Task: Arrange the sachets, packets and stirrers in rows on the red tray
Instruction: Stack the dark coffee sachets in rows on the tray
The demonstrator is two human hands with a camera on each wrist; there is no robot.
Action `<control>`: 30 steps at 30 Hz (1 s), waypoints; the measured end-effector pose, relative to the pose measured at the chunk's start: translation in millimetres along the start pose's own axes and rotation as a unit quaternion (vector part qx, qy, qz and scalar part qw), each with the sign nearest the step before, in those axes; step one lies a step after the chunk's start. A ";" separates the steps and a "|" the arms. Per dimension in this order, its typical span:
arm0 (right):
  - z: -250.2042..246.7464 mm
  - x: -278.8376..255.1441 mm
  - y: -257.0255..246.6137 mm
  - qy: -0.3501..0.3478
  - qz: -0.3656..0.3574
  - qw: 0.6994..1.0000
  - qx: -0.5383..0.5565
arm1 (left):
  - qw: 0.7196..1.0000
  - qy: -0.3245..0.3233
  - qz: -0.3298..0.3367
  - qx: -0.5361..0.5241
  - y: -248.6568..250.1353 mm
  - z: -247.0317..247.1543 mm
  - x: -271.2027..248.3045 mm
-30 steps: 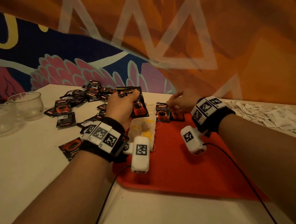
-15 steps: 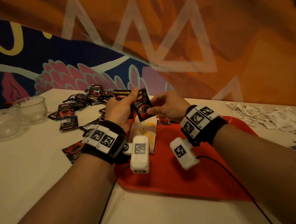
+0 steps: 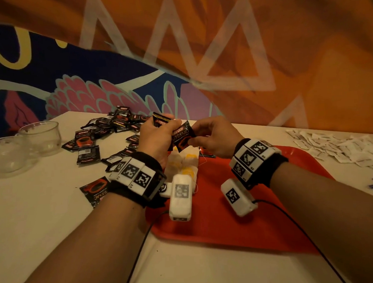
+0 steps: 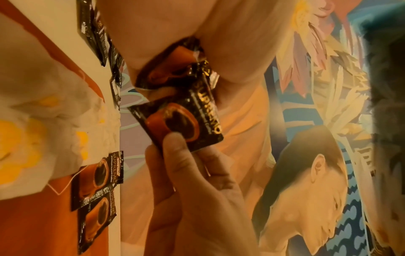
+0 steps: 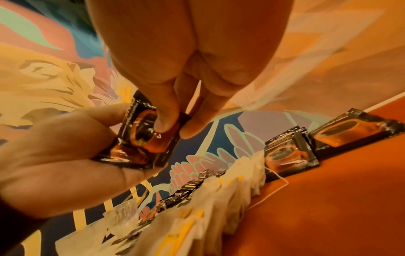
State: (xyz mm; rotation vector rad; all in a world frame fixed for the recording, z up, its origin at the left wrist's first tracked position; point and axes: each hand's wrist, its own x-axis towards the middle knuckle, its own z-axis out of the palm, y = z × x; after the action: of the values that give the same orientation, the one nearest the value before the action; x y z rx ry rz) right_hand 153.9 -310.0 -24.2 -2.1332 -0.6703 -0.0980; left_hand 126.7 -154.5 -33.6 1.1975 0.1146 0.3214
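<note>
Fingers (image 5: 166, 119) of right hand (image 3: 215, 137) pinch one coffee sachet (image 3: 182, 137), newly drawn from the bunch in left hand (image 3: 157, 138), above red tray (image 3: 239, 225) far edge; placement next. Two sachets (image 5: 291, 154) laid there. Teabags (image 3: 182, 165) line the tray's left edge. Loose sachet pile (image 3: 107, 132) on tabletop (image 3: 44, 213) far-left; white packets (image 3: 337, 146) right.

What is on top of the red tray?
On the red tray lie a row of white tea bags along its left side and two black coffee sachets at the far edge. Both wrists hide part of the tray.
</note>
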 end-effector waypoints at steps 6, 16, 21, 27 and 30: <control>-0.8 4.3 -0.7 0.012 -0.001 1.000 -0.005 | 1.000 -0.010 0.000 -0.028 1.9 -1.4 -0.2; -49.0 2.1 44.8 0.102 0.220 0.970 0.009 | 0.997 0.058 -0.035 -0.025 4.4 -5.7 4.9; -69.0 -4.1 75.6 0.090 0.329 0.937 -0.074 | 0.998 0.049 -0.046 -0.009 4.5 -2.4 2.0; -64.8 -5.3 80.7 0.071 0.356 0.928 -0.081 | 0.998 0.044 -0.043 -0.006 4.3 -0.6 0.4; -61.6 -0.8 78.3 0.063 0.364 0.925 -0.088 | 0.998 0.042 -0.042 -0.003 4.4 0.6 -1.0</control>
State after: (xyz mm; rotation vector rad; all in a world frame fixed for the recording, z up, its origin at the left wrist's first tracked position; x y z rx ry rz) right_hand 202.5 -394.8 -43.5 -2.3902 0.2424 0.1150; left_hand 125.1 -154.0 -29.4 1.1702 0.2356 0.2983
